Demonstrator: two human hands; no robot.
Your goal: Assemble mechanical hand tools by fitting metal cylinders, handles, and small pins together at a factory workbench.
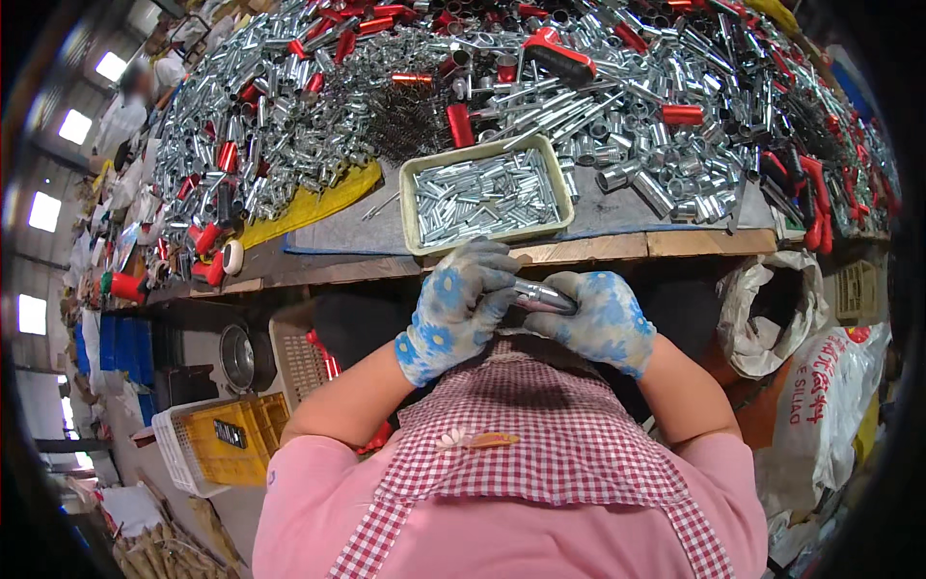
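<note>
In front of my apron, just below the table edge, both gloved hands meet on a shiny metal cylinder (543, 296) with a tapered dark end. My left hand (457, 301), in a blue-flowered white glove with greyed fingertips, curls its fingers round one end. The fingers of my right hand (606, 320), in a matching glove, close on the tapered end. Part of the cylinder is hidden by the fingers. Beyond my hands, a cream tray (410, 207) full of short silver rods (492, 198) stands at the table's front edge.
Heaped metal tubes (270, 106), dark springs (410, 116) and red parts (461, 125) cover the table behind the tray. A red-and-black handle (559, 56) lies on the heap. Below right is an open white sack (762, 338); below left, a yellow crate (241, 439).
</note>
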